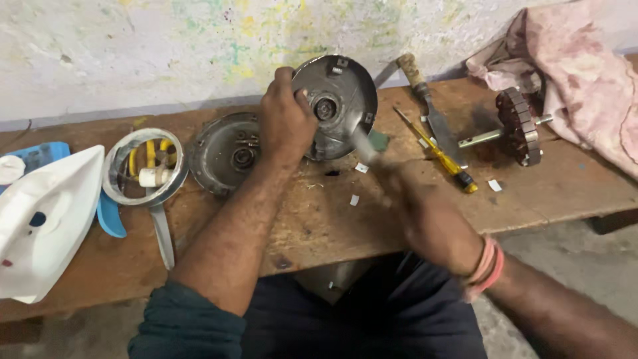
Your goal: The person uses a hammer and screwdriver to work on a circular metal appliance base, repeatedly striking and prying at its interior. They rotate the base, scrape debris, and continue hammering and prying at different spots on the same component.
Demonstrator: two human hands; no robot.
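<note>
Round metal motor cover stands tilted on edge at the back of the wooden surface, inner face toward the camera, bearing hole in the middle. Left hand clamps its left rim, fingers wrapped closed around the edge, thumb on the inner face. Right hand sits just right of and below the cover, blurred, fingers closed on a thin pale tool whose tip points up at the cover's lower face; tool type not clear. Pink bands on the right wrist.

Just left of the cover, a 2nd round metal housing lies flat, hub up. Further left, a metal ring with yellow windings. At far left, a white plastic shell over a blue part.

Right of the cover: yellow-handled screwdriver, then a knife with wrapped handle beside it. Further right, a rotor on its shaft, touching a pink stained cloth. Small white scraps scattered on the surface near the hands.
</note>
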